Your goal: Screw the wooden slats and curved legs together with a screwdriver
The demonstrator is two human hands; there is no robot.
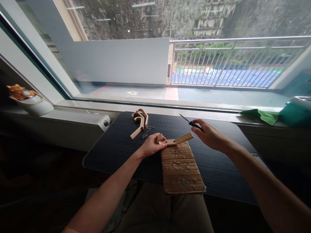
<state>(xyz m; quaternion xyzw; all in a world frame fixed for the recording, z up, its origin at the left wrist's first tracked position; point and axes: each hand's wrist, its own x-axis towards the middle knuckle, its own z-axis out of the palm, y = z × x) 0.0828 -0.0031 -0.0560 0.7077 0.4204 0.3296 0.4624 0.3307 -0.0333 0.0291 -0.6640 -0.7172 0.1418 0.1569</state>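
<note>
The left hand (151,145) grasps the left end of a pale, angled wooden piece (184,138), fingers and thumb closed on it. The piece lies across the far end of a brown, rectangular cardboard slab (182,168), its right arm angled up and away; two dark round spots (holes or screw heads, cannot tell which) show along its middle. The slab's surface is pitted and torn in rough bands, and its near end overhangs the edge of the black, wood-grained worktop (109,142).

The right hand (209,133) grips a slim screwdriver with black handle and metal shaft (196,125), tip pointing away and to the left, apart from the wooden piece.

Beyond the left hand sits a loose group of pale, curved wooden parts (139,123). Small, slender metal screws (147,131) lie just beside them, between the parts and the left hand.
</note>
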